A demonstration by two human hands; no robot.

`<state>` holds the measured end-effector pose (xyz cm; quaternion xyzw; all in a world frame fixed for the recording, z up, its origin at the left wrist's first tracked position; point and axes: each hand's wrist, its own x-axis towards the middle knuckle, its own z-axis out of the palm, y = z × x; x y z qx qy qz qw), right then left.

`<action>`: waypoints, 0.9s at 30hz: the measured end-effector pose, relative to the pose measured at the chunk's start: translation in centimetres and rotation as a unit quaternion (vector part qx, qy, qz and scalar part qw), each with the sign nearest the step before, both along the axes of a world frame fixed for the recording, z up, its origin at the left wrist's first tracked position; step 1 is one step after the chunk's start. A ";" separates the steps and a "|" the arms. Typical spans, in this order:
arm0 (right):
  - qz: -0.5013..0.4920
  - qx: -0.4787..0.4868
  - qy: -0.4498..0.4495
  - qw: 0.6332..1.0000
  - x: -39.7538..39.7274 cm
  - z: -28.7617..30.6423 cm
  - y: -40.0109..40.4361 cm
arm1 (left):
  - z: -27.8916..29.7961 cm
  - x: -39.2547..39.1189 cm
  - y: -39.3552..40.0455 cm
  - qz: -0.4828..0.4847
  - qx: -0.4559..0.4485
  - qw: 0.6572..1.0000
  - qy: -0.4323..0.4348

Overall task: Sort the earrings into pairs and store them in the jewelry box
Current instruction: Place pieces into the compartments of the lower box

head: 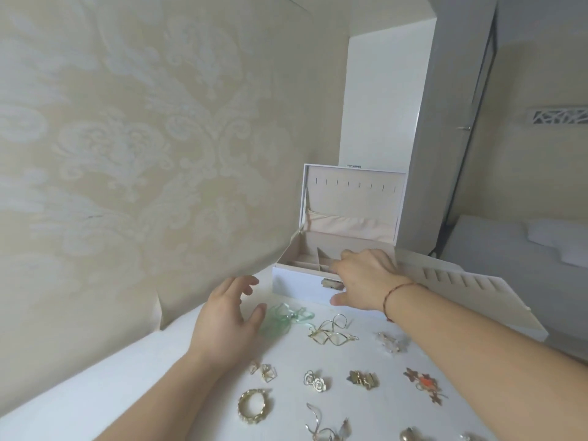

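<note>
We reach right hand (362,278) into jewelry box (299,286), frame centre; grip unclear. Left hand (226,316) hovers, fingers apart. Risk: forearm sweeps orange earrings (424,385), lower right.

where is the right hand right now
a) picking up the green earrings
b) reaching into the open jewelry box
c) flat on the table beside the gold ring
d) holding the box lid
b: the right hand reaches over the front wall of the open jewelry box, fingers down among its compartments.
</note>
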<state>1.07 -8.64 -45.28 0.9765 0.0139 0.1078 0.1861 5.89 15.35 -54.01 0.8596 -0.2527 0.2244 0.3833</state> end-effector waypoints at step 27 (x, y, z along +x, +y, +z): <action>0.064 0.047 0.001 0.997 -2.3 -1.2 -0.7 | 0.1 -0.1 -0.6 -0.061 0.067 0.996 -0.014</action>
